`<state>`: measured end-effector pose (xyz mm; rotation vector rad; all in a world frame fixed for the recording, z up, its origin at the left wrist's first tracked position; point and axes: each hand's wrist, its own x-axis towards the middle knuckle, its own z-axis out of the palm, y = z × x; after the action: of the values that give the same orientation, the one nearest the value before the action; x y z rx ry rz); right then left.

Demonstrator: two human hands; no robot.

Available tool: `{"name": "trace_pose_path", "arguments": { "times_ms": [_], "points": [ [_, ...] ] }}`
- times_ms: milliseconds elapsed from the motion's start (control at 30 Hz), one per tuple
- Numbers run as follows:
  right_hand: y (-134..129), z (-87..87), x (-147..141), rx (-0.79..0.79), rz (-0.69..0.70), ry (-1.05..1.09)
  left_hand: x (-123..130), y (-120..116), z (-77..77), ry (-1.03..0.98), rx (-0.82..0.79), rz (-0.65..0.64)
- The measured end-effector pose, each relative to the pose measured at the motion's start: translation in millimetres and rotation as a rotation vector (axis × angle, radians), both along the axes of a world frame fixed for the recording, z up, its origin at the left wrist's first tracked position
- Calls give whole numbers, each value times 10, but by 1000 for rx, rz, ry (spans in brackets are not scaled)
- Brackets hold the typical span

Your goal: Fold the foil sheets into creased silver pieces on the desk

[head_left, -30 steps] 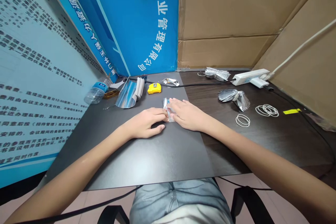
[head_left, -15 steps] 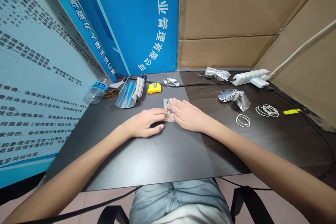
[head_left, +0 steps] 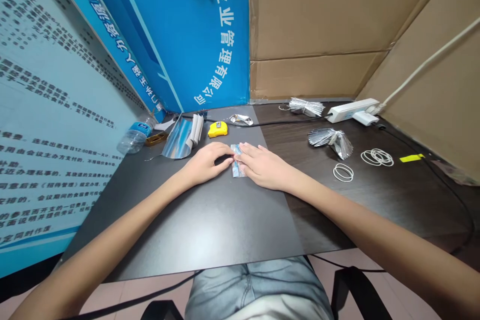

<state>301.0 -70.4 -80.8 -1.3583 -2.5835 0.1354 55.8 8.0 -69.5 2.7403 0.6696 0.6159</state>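
A small silvery foil strip (head_left: pixel 237 170) lies on the grey mat (head_left: pixel 202 220), partly hidden under my fingers. My right hand (head_left: pixel 262 166) rests flat across its right side, fingers stretched out and pressing on it. At the strip's left edge is my left hand (head_left: pixel 210 162), its fingers curved and the thumb tip close to the index tip, the foil's edge appearing to be between them. Just beyond the hands sits a yellow tape measure (head_left: pixel 217 129). Left of that stands a curled silvery-blue foil sheet (head_left: pixel 178 137).
A twisted foil piece (head_left: pixel 241 120) lies at the back. To the right are bundled silvery strips (head_left: pixel 330 141), another bundle (head_left: pixel 305 106), white rings (head_left: pixel 377 157), a power strip (head_left: pixel 354 110) and a black cable. A plastic bottle (head_left: pixel 137 135) lies left. Upright panels enclose the desk.
My left hand has shifted slightly, its thumb now nearer the index finger at the foil's edge. More of the strip's lower end shows. The right hand stays on it; the view has shifted slightly.
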Motion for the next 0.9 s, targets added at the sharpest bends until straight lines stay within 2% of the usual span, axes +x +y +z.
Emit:
{"name": "trace_pose_path", "arguments": {
  "times_ms": [133,367,767,900],
  "points": [
    [4,-27,6,-1,-7,16,49,-12,-25,-43,28,35],
    [2,-23,2,0,-2,5,85,-55,28,-14,-63,143],
    [1,-9,3,-19,-1,-1,1,-118,145,192,-301,147],
    [13,-33,6,-18,-12,20,22,-135,197,231,-312,164]
  ]
}}
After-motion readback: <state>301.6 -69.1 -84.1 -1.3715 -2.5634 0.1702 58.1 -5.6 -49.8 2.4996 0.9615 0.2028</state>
